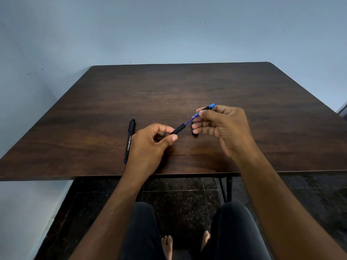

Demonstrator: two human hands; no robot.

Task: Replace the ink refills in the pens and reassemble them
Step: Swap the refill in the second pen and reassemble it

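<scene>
Above the counter's (pixel 187 87) near middle: left grip (pixel 150 143), thumb and forefinger pinched on a black barrel (pixel 179 129). Right grip (pixel 223 126), fingers curled round the pen's blue-tipped section (pixel 210 106); a blue refill (pixel 188 121) bridges the two parts. Small dark piece (pixel 194 131), partly hidden behind the right fingers, identity unclear. Second pen (pixel 129 140), black, capped, lies flat on the counter just beside the left hand.
</scene>
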